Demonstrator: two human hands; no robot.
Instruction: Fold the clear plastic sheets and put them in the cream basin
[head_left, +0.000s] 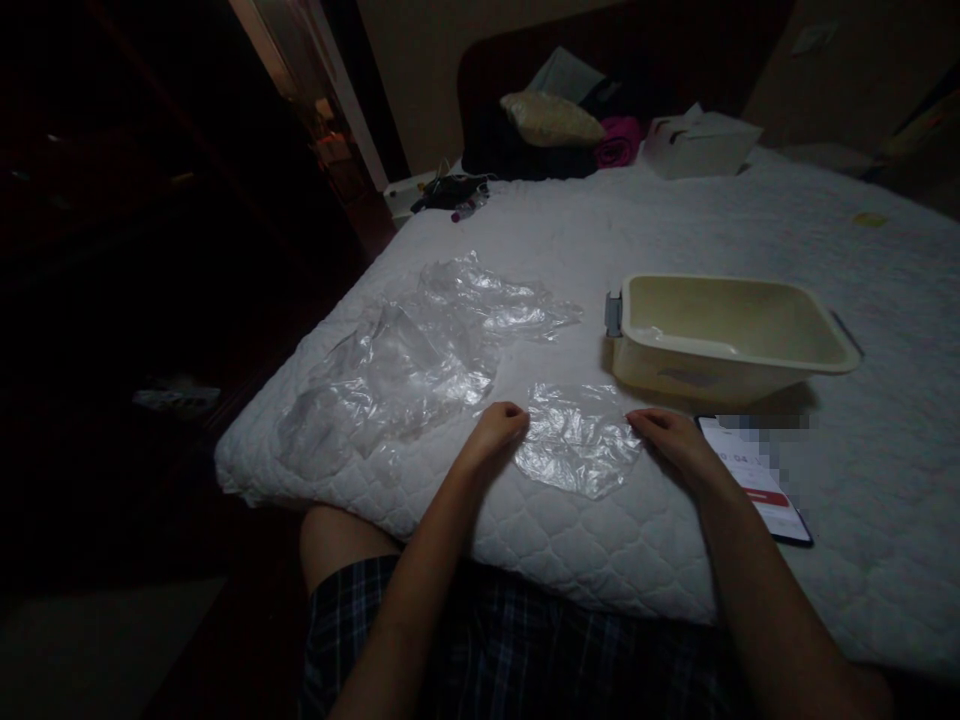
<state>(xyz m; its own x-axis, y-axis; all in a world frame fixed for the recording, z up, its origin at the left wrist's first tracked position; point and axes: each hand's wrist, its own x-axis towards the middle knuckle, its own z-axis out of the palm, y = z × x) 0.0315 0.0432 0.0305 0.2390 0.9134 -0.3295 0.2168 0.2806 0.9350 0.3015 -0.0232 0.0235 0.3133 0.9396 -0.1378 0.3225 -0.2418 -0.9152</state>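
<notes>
A clear plastic bag [577, 440] lies spread between my two hands at the near edge of the bed. My left hand [504, 425] pinches its left edge with closed fingers. At the opposite edge, my right hand [664, 437] grips the plastic between thumb and fingertips. To the left lies a larger heap of crumpled clear plastic bags [420, 350]; how many it holds I cannot tell. A cream plastic bin [675, 375] with a grey latch stands beyond my right hand, its top uncovered.
A phone [757, 480] with a lit screen rests beside my right forearm. White quilted bedding [585, 560] covers the bed. Farther back are a white box [701, 145], a rolled magenta cloth [619, 142], a pale plastic-wrapped bundle [551, 120] and a small bottle [470, 207].
</notes>
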